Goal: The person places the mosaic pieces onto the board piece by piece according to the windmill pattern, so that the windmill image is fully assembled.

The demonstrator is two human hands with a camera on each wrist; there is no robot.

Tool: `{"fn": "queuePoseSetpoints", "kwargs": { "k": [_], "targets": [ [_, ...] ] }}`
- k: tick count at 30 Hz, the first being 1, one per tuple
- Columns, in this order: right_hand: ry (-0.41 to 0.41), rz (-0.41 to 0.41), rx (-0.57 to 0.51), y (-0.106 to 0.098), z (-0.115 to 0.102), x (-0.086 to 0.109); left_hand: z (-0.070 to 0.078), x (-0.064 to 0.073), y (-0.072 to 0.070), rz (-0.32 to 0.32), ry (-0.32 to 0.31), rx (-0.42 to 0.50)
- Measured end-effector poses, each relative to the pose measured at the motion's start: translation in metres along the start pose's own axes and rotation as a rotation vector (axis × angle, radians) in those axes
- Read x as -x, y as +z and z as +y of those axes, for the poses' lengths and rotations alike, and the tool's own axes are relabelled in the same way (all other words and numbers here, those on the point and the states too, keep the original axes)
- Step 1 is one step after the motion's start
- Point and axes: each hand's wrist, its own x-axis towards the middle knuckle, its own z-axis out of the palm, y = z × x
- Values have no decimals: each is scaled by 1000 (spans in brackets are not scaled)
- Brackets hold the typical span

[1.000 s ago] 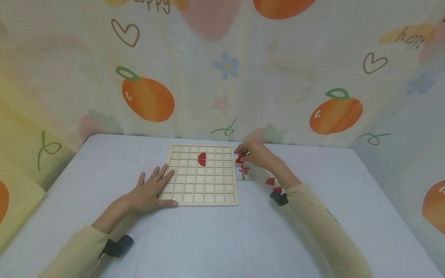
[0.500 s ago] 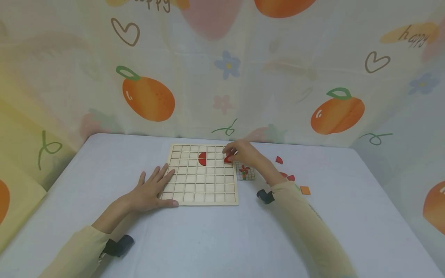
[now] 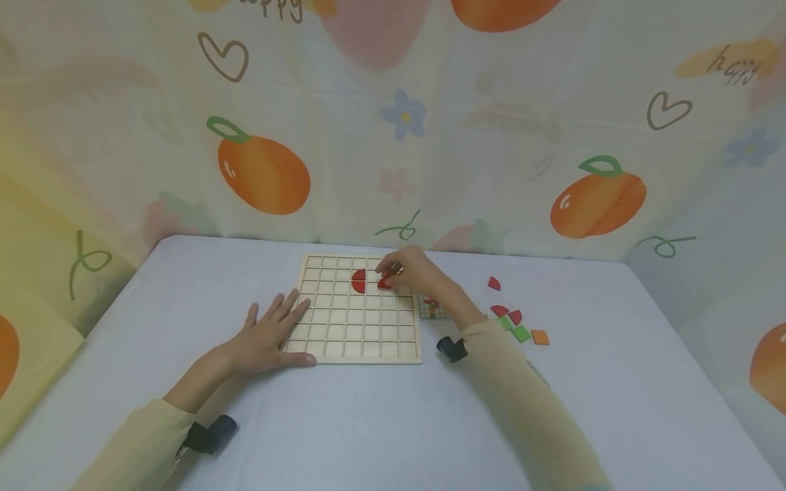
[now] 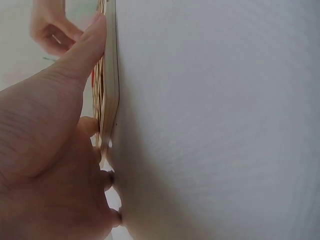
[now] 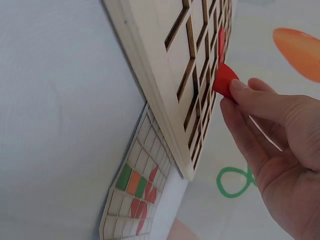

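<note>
Head view caught a person's right hand (image 3: 417, 273) above the upper right part of a wooden grid board (image 3: 356, 351), thumb and fingertips pinched together on a red quarter-circle piece (image 5: 226, 80). Seen from the right wrist, the piece sat at the very tips of the grip, most of its face jutting out beyond the thumb toward the cells; whether it touched the board could not be told. To its left, near but apart, a red half-disc of two pieces (image 3: 359, 281) filled two adjoining cells. At the opposite side, the left hand (image 3: 260, 337) lay with fingers spread and clasping nothing, at the board's left edge, its thumb on the near corner. Just beside the right edge lay a gridded pattern card (image 5: 135, 182) printed with a red, green and orange figure, partly hidden by the right wrist in the head view. Farther right, a lone red piece (image 3: 494, 283) lay apart from a cluster of red pieces (image 3: 515, 317), green squares (image 3: 521, 333) and an orange square (image 3: 540, 337) on white cloth (image 3: 368, 423).
</note>
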Motion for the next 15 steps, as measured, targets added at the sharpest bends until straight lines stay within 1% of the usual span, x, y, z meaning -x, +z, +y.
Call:
{"fn": "queuePoseSetpoints", "kwargs": {
  "k": [6, 10, 15],
  "targets": [
    [4, 2, -23, 6, -2, -4, 0, 0, 0, -2, 1, -6],
    [-3, -13, -37, 10, -4, -7, 1, 0, 0, 0, 1, -5],
    [-11, -26, -10, 13, -6, -11, 3, 1, -1, 1, 0, -7]
  ]
}}
